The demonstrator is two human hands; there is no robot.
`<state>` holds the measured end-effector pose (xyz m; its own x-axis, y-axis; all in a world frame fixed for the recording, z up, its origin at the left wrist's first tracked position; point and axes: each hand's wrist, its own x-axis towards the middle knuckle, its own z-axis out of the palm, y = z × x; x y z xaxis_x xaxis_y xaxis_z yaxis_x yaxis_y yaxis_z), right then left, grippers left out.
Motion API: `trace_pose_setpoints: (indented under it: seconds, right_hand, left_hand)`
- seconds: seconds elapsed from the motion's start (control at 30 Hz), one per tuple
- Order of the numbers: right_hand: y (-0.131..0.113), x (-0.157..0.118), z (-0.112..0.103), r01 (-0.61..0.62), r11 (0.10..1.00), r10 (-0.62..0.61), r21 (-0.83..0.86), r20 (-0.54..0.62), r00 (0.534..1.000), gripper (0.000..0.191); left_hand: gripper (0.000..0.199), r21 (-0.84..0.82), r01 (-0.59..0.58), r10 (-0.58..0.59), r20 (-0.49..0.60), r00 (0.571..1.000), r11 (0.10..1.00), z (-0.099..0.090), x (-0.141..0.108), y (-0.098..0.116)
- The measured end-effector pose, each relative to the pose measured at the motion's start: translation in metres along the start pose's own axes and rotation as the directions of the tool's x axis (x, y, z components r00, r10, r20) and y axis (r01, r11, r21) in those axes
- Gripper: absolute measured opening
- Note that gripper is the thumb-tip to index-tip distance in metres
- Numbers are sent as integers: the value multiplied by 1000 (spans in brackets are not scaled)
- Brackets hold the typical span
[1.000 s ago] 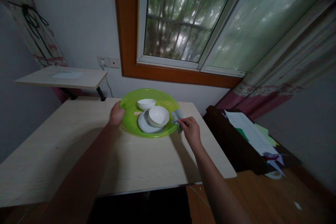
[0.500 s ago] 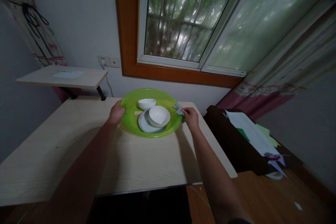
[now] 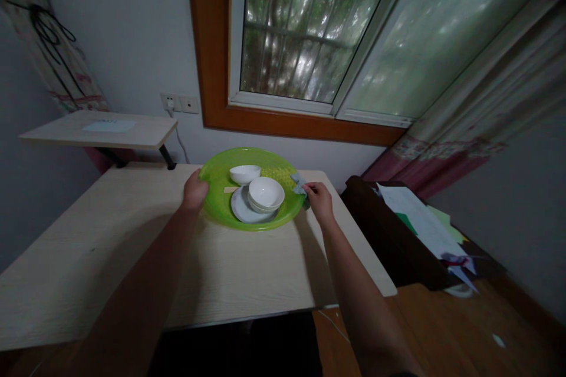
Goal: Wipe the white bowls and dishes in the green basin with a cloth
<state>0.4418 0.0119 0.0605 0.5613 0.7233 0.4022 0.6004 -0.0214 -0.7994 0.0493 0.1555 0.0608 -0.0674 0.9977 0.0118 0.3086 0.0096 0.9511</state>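
The basin (image 3: pixel 215 195) is at the far part of the table (image 3: pixel 247 274), its far rim overlapping the back edge in view, near the wall (image 3: pixel 132 35); whether its whole base rests on the wood cannot be told. A broad strip of tabletop runs from its near rim to the front edge, wider room opens leftward, and a narrower margin separates it from the right edge. The shelf (image 3: pixel 150 136) stands on legs at the back left, well apart from the basin. Inside the basin, a plate (image 3: pixel 240 209) carries stacked bowls (image 3: pixel 266 191), with another bowl (image 3: pixel 244 175) just behind and a pale strip (image 3: pixel 230 189) beside the plate. The tabletop is light wood grain; beyond it are a window (image 3: pixel 300 29) in an orange-brown frame, a curtain (image 3: pixel 481 112) at right, and papers (image 3: pixel 420 218) on a dark piece of furniture (image 3: pixel 389 235) beside the table. Both forearms reach forward, spread apart. The left hand (image 3: pixel 195 189) is closed around the basin's left rim, while the right hand (image 3: pixel 319 197) pinches a grey cloth (image 3: pixel 298 183) between thumb and fingers against the right rim.
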Motion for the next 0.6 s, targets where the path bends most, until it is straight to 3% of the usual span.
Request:
trace_pose_setpoints:
  seconds: [0.43, 0.6]
  right_hand:
    - [-24, -103, -11, 69, 990, -71, 126, 17, 997, 40]
    - [-32, -118, -10, 84, 989, -92, 124, 61, 994, 34]
  left_hand:
    - [54, -67, 29, -29, -7, 1000, 997, 1, -4, 5]
    - [63, -62, 20, -19, 22, 1000, 998, -1, -4, 7]
